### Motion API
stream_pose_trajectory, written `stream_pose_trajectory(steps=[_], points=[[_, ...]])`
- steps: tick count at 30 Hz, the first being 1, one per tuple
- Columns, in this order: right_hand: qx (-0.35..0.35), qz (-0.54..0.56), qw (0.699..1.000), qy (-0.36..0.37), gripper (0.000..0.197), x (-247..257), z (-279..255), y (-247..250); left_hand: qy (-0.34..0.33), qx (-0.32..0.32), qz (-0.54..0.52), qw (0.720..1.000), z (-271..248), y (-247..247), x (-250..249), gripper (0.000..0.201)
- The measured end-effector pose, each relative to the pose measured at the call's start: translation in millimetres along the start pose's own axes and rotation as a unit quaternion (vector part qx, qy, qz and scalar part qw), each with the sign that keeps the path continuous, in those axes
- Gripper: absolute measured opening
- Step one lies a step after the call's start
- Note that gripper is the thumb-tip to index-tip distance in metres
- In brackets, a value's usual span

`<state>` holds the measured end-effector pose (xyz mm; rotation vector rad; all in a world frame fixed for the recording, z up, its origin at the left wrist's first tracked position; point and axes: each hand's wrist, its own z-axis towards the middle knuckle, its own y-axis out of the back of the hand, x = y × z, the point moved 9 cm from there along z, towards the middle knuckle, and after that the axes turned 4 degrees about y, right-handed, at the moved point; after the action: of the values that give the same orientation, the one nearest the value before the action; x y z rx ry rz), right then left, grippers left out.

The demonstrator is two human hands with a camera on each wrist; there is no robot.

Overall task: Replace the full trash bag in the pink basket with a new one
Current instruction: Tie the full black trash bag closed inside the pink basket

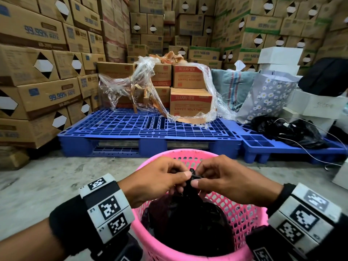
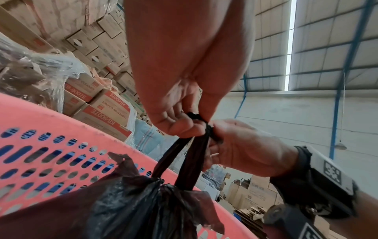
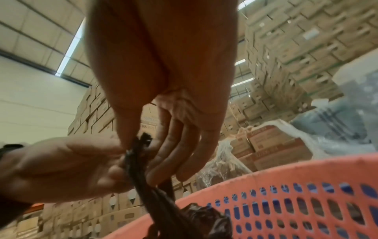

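Left hand point(image 1: 156, 182) and right hand point(image 1: 227, 182) meet at lower centre of the head view, each pinching the twisted handles point(image 2: 196, 152) of the black trash bag point(image 1: 192, 228). Handles pulled taut upward from the bunched bag neck. Bag sits inside the pink basket point(image 1: 243, 213) on the concrete floor. Behind, mid-frame: blue pallet point(image 1: 131, 127), stacked cardboard boxes point(image 1: 37, 72).

Basket point(image 1: 243, 211) is pink, perforated; trash bag point(image 1: 190, 227) is black. Pallet point(image 1: 143, 127) is blue. Tote bag point(image 1: 267, 97) is grey, patterned with white daisies; cartons point(image 1: 33, 32) are brown.
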<state>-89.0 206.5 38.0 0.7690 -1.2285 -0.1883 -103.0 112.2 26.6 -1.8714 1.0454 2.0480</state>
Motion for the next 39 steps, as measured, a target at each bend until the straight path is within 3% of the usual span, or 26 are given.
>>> stream_pose_trajectory(steps=[6, 10, 14, 16, 18, 20, 23, 25, 27, 30, 33, 35, 36, 39], points=[[-0.021, 0.062, 0.997, -0.046, 0.015, -13.3, -5.8, 16.2, -0.021, -0.036, -0.034, 0.999, 1.9, 10.9, -0.7, 0.009], [0.012, -0.022, 0.995, -0.101, 0.019, -41.7, -12.2, 30.2, -0.020, 0.002, 0.141, 0.990, -0.3, 9.8, 4.0, 0.006], [0.034, -0.179, 0.971, -0.152, 0.034, -73.1, -24.7, 43.8, 0.063, 0.082, 0.306, 0.946, -6.6, 16.7, 29.0, 0.016], [0.035, -0.259, 0.950, -0.172, 0.036, -81.6, -28.1, 48.6, 0.091, 0.116, 0.388, 0.910, -10.9, 14.5, 39.3, 0.022], [0.036, -0.345, 0.920, -0.183, 0.035, -83.6, -27.3, 50.4, 0.097, 0.157, 0.441, 0.878, -14.5, 4.3, 43.5, 0.029], [0.013, -0.398, 0.898, -0.189, 0.034, -81.9, -25.9, 56.4, 0.082, 0.159, 0.464, 0.867, -13.9, 2.2, 38.2, 0.028], [-0.060, -0.381, 0.911, -0.145, 0.034, -62.0, -23.5, 70.9, 0.049, 0.079, 0.426, 0.900, -5.8, 24.6, 19.0, 0.024], [-0.084, -0.299, 0.948, -0.067, 0.026, -34.7, -18.4, 70.5, 0.020, 0.035, 0.323, 0.946, -1.5, 34.2, 3.9, 0.026], [-0.078, -0.180, 0.981, 0.004, 0.012, -4.9, -10.5, 55.6, 0.001, 0.048, 0.189, 0.981, 1.5, 26.9, -9.0, 0.039], [-0.071, -0.079, 0.992, 0.065, 0.008, 27.1, -1.8, 30.4, -0.033, 0.095, 0.151, 0.983, 6.7, 1.6, -23.8, 0.031], [-0.077, -0.047, 0.992, 0.083, 0.010, 33.2, -2.0, 27.6, -0.042, 0.078, 0.159, 0.983, 13.6, 2.8, -27.0, 0.011], [-0.088, -0.099, 0.989, 0.059, 0.025, 10.6, -10.2, 40.8, -0.030, 0.065, 0.161, 0.984, 14.8, 12.2, -21.1, 0.010], [-0.086, -0.162, 0.983, 0.029, 0.042, -7.4, -16.2, 46.6, -0.026, 0.062, 0.162, 0.985, 14.5, 16.4, -17.5, 0.012], [-0.004, -0.310, 0.942, -0.126, 0.114, -84.5, -41.2, 46.8, -0.028, 0.064, 0.156, 0.985, 11.1, 19.6, -13.2, 0.012]])
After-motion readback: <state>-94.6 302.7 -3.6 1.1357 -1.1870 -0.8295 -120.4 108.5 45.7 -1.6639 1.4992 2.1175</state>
